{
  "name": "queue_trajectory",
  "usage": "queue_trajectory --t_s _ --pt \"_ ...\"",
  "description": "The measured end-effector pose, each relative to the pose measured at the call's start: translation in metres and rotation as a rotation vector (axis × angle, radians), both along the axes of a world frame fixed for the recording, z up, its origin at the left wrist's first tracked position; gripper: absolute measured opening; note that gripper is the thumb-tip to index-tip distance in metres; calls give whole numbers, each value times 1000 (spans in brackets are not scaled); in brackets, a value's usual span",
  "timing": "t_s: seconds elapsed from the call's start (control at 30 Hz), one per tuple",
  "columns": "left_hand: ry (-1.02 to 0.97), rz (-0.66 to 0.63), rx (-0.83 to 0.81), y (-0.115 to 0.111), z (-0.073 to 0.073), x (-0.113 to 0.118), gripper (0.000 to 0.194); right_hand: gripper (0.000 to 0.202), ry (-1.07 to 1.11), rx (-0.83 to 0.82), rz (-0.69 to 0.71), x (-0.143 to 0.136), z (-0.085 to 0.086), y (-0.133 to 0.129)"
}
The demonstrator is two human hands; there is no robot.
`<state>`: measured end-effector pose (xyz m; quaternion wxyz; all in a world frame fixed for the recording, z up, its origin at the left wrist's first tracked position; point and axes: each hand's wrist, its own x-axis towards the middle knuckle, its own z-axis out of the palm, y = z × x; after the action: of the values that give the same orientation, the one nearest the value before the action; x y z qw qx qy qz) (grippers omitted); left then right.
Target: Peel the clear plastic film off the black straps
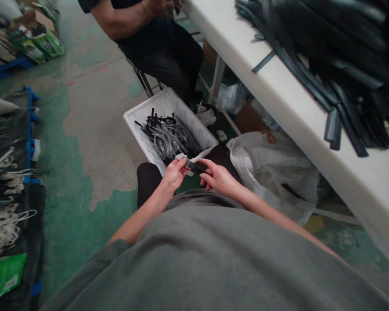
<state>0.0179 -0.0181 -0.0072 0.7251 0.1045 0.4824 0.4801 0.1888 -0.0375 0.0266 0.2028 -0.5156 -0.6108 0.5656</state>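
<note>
Low over my lap, a short dark strip (195,167) stretches between my two hands. The fingers of my left hand (174,175) are closed on its left end, where a small whitish piece (180,156) also shows. My right hand (221,178) pinches the right end, its index finger lying along the strip. Just beyond my hands stands a white plastic bin (142,137). Inside it lies a heap of grey strips with black ends (168,134).
On the right runs a white table (298,110) bearing a large pile of black strips (330,65). Beneath it are a white sack (272,160) and clear bags. A co-worker (155,52) sits beyond the bin. Blue pallets (29,125) with bundled cords line the left.
</note>
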Motion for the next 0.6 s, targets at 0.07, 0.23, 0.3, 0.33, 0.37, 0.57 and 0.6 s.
queue_trajectory --t_s 0.07,0.23,0.3,0.33,0.37,0.57,0.6 --pt "-84 -42 -21 -4 2 10 18 55 -51 46 -5 -3 1 5" --pt "-147 16 -79 -5 4 10 15 59 -221 197 96 3 23 13" --pt "-130 44 -99 -7 3 6 16 57 -317 242 122 7 33 13" --pt "-127 39 -99 -9 2 5 17 55 -352 261 126 7 37 14" --pt "-132 24 -92 -10 2 6 18 53 -373 277 127 6 39 15" --pt "-209 38 -74 -8 6 1 18 57 -287 239 170 3 54 22" --pt "-212 77 -77 -5 8 -3 18 59 -273 234 183 8 60 21"
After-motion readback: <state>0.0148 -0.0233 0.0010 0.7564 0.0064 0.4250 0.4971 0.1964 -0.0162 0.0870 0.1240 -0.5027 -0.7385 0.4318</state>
